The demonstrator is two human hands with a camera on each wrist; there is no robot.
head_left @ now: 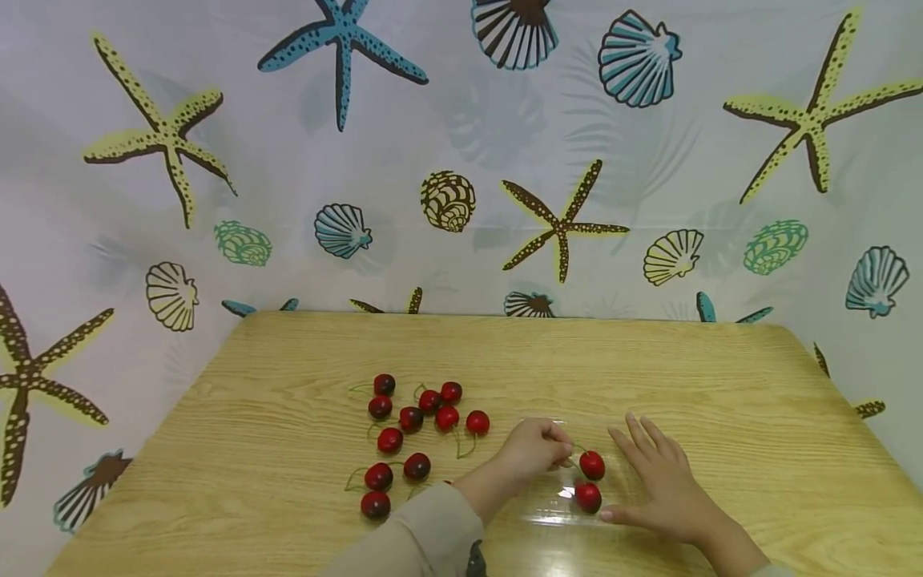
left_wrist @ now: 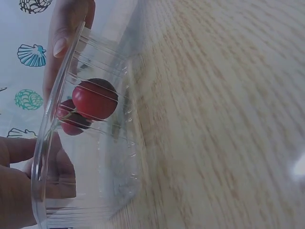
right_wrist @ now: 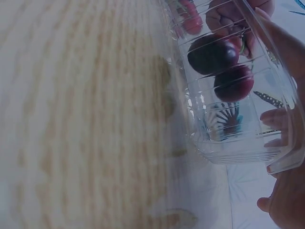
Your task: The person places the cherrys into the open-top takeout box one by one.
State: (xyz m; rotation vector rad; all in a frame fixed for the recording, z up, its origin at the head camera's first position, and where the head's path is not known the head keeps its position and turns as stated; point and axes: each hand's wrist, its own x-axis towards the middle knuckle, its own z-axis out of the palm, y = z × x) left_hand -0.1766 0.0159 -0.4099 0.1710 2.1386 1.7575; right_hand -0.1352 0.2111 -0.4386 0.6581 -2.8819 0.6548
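A clear plastic container (head_left: 548, 519) stands on the table, with two dark-red cherries, an upper cherry (head_left: 592, 465) and a lower cherry (head_left: 587, 498), toward its right side. My left hand (head_left: 532, 450) is over the container's left part, thumb and fingertips pinching a thin green cherry stem (head_left: 574, 463). In the left wrist view both cherries (left_wrist: 95, 99) show through the ribbed clear wall. My right hand (head_left: 659, 489) lies along the container's right side, its fingers spread and straight beside the rim (right_wrist: 290, 90).
Several more cherries (head_left: 411, 419) with green stems lie scattered on the wooden table (head_left: 288, 353), left of the container. A curtain (head_left: 433, 120) printed with shells and starfish hangs behind the table and along its sides.
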